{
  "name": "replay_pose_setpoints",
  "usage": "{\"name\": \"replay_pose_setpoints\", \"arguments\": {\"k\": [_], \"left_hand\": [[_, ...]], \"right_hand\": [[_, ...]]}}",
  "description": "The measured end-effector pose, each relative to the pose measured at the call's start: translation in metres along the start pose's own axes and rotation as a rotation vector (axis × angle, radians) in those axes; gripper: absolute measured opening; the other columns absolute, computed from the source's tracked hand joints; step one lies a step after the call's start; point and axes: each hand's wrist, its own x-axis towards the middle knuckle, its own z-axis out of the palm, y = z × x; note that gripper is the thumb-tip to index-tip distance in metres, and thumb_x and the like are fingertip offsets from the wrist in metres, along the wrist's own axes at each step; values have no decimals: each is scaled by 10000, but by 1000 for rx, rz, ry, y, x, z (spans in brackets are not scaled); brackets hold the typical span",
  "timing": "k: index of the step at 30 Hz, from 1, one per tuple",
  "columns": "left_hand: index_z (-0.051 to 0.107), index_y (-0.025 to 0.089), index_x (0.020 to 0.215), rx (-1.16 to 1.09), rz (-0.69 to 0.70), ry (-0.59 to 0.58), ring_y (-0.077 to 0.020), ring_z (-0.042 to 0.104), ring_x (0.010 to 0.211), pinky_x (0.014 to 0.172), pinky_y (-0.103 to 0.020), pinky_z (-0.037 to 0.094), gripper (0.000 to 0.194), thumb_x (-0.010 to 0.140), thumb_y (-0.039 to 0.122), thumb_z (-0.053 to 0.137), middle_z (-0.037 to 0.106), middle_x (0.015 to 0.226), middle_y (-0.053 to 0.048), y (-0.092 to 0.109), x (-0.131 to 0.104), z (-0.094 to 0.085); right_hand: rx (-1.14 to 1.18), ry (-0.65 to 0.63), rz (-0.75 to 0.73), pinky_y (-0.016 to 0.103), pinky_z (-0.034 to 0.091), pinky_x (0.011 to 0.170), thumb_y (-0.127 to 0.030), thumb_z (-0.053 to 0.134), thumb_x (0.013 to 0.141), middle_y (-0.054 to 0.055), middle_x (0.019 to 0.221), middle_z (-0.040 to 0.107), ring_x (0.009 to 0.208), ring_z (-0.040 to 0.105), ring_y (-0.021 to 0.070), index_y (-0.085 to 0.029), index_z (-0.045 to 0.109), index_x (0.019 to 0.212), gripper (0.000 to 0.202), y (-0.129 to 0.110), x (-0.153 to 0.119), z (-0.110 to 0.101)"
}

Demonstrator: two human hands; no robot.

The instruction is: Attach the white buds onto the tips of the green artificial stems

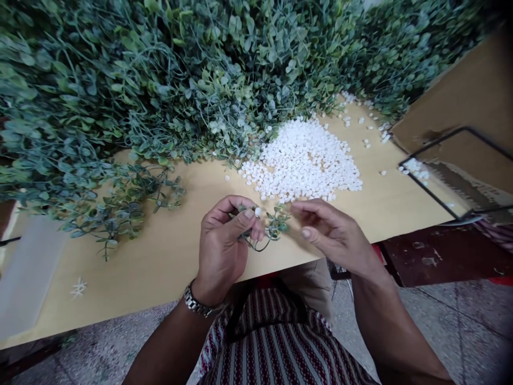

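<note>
My left hand point(226, 240) pinches an artificial leaf sprig point(277, 222), whose green leaves and thin curved stem stick out to the right of the fingers. A small white bead-like piece point(257, 212) shows at the left thumb tip. Just right of the sprig, my right hand point(334, 232) is held with thumb and fingers apart and nothing visible between them. Beyond both hands lies a heap of small white pieces point(308, 160) on the pale table point(180, 256).
A large mass of artificial greenery point(180, 75) covers the table's back, with looser sprigs point(124, 200) at left. On the right stand a cardboard piece point(460, 91) and a black wire frame point(428, 187). A translucent sheet point(30, 272) and a white star-shaped piece point(79, 287) lie at left.
</note>
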Motion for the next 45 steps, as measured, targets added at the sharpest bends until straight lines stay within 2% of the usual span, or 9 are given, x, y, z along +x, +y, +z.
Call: {"name": "replay_pose_setpoints", "arguments": {"k": [10, 14, 16, 19, 22, 24, 27, 37, 45], "left_hand": [[574, 152, 673, -149, 12, -59, -60, 405, 410, 426, -191, 336, 78, 668, 133, 649, 484, 479, 33, 6, -1, -4], [581, 163, 724, 9, 24, 12, -83, 466, 470, 489, -224, 409, 41, 702, 164, 615, 522, 544, 22, 12, 4, -15], [607, 177, 840, 250, 163, 109, -131, 577, 702, 666, -270, 482, 139, 706, 141, 608, 611, 778, -21, 17, 2, -19], [563, 219, 1105, 799, 678, 219, -217, 459, 1165, 995, -349, 377, 461, 672, 74, 628, 534, 1194, -48, 23, -10, -18], [493, 184, 1203, 1311, 971, -121, -256, 429, 1208, 1072, -423, 290, 550, 682, 39, 594, 515, 1252, -91, 18, -21, -8], [505, 131, 1158, 1450, 863, -387, -252, 531, 1081, 1042, -450, 328, 430, 735, 52, 507, 594, 1128, -123, 9, -21, -3], [547, 125, 1037, 1496, 673, -526, -232, 609, 873, 1000, -478, 364, 272, 791, 93, 437, 659, 924, -106, -5, -11, -4], [579, 179, 792, 1243, 711, -343, -162, 602, 678, 875, -353, 457, 117, 787, 86, 508, 654, 711, -19, -20, -6, -16], [591, 170, 773, 1066, 559, -199, -156, 597, 796, 773, -273, 456, 96, 782, 83, 554, 632, 762, -18, -21, -7, -17]], "right_hand": [[-403, -87, -194, 360, 463, 779, -104, 491, 838, 71, 937, 642, 889, 570, 196, -191, 608, 1017, 231, -3, 15, 11], [-511, -132, -256, 353, 440, 743, -89, 489, 818, 76, 927, 605, 867, 537, 200, -189, 606, 964, 212, -1, 15, 13], [-538, -120, -279, 349, 438, 733, -104, 492, 823, 78, 920, 600, 857, 534, 199, -185, 603, 901, 157, -1, 13, 14], [-574, -60, -326, 340, 442, 708, -127, 480, 850, 82, 868, 607, 815, 540, 193, -169, 594, 887, 127, -7, 12, 17], [-621, -11, -429, 317, 434, 652, -154, 491, 860, 65, 755, 587, 725, 514, 176, -162, 596, 846, 106, -18, 12, 20], [-629, 15, -479, 311, 425, 627, -136, 491, 855, 57, 713, 574, 689, 496, 167, -161, 591, 817, 110, -22, 11, 22], [-584, 37, -501, 308, 434, 613, -73, 476, 837, 55, 708, 587, 675, 510, 159, -160, 582, 809, 140, -22, 9, 24], [-328, 112, -456, 277, 530, 668, -72, 531, 831, 56, 791, 662, 742, 600, 136, -141, 588, 993, 185, -10, -1, 22], [-956, 198, -258, 355, 476, 639, -126, 508, 839, 96, 714, 609, 716, 563, 211, -102, 662, 832, 156, 17, 21, -22]]}}
